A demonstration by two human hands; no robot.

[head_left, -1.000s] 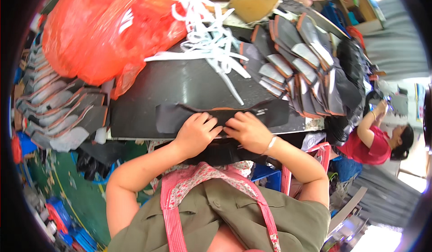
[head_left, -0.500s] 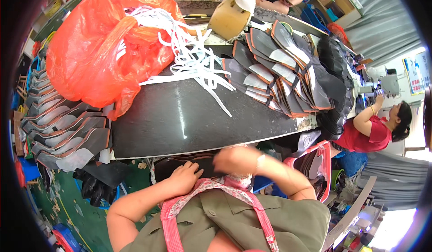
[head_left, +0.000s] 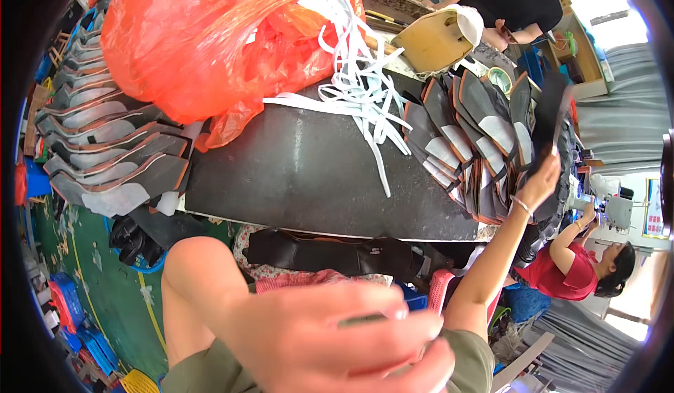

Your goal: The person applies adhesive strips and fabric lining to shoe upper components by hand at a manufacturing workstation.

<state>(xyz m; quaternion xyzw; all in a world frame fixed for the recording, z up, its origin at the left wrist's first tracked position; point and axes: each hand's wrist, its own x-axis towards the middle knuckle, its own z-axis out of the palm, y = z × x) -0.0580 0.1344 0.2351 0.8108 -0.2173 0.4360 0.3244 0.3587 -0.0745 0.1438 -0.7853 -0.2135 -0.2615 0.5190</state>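
My right hand [head_left: 543,181] is raised at the far right, closed on the lower end of a thin black flat piece [head_left: 551,116] that stands nearly upright. Beside it fans a pile of black and grey shoe-upper pieces [head_left: 484,123] with orange edges. Large and partly blurred, my left hand [head_left: 337,340] hovers close in front of me with bent fingers apart. I see nothing in it. Beyond that hand, black pieces [head_left: 316,254] lie at the table's near edge, on the floral apron cloth [head_left: 242,242].
The dark tabletop [head_left: 281,182] carries a red plastic bag [head_left: 217,49], tangled white strips [head_left: 358,77] and a yellowish roll [head_left: 428,45]. More layered pieces [head_left: 116,161] line the left side. A pink basket [head_left: 439,288] is at lower right. Two people are across and to the right.
My right hand has swung from my lap out to the far right and now holds the black piece. My left hand has lifted off the lap toward me. The view has shifted.
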